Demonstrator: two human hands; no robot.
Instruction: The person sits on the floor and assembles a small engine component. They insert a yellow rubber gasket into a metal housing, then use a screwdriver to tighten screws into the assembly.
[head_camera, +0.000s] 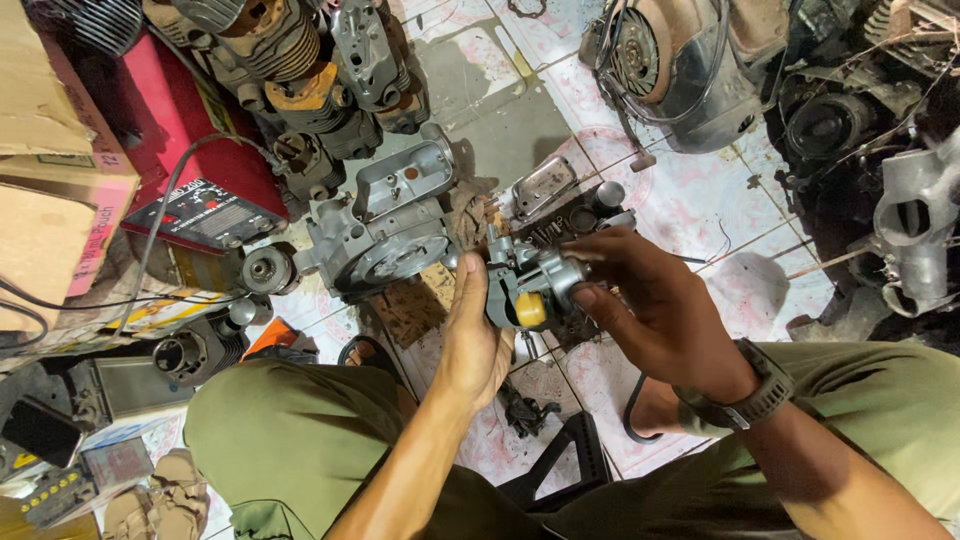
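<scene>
A grey engine casing sits at centre on the tiled floor. At ten o'clock, a red welding machine lies beside cardboard boxes. Finned cylinders crowd twelve o'clock; a flywheel housing lies at one o'clock. A phone rests at eight o'clock.
</scene>
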